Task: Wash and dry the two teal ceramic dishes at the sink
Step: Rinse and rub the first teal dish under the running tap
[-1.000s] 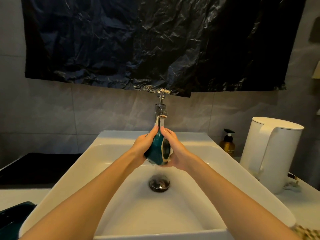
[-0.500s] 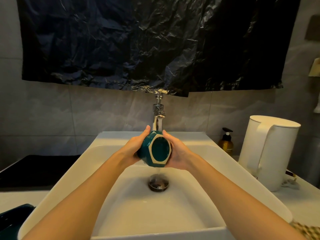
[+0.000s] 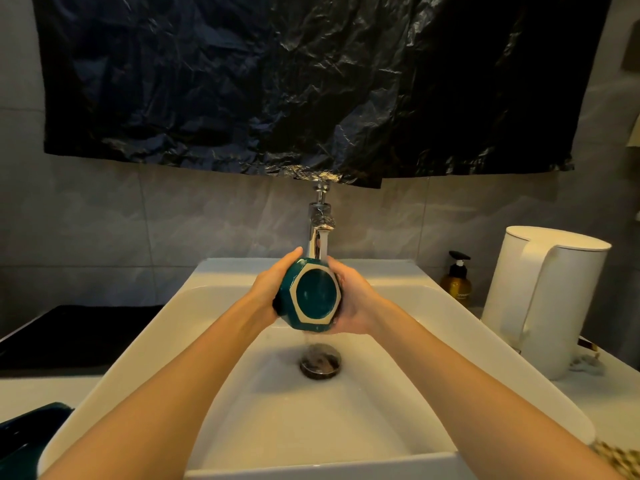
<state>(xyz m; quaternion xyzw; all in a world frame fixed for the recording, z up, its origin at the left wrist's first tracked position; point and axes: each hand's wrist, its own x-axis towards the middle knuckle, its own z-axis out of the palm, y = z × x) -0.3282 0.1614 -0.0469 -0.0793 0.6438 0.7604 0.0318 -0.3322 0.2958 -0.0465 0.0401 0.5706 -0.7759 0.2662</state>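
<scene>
Interior of bowl (image 3: 313,296) hidden; second teal dish (image 3: 27,441) cut by left edge.

A white kettle (image 3: 543,299) stands near an amber pump bottle (image 3: 456,285), with a crinkled black plastic sheet (image 3: 277,81) hanging above.

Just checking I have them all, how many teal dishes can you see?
2. One dish is gripped between the left hand and right hand under the running tap. The second dish lies on the counter left of the sink, partly cut off by the frame.
</scene>
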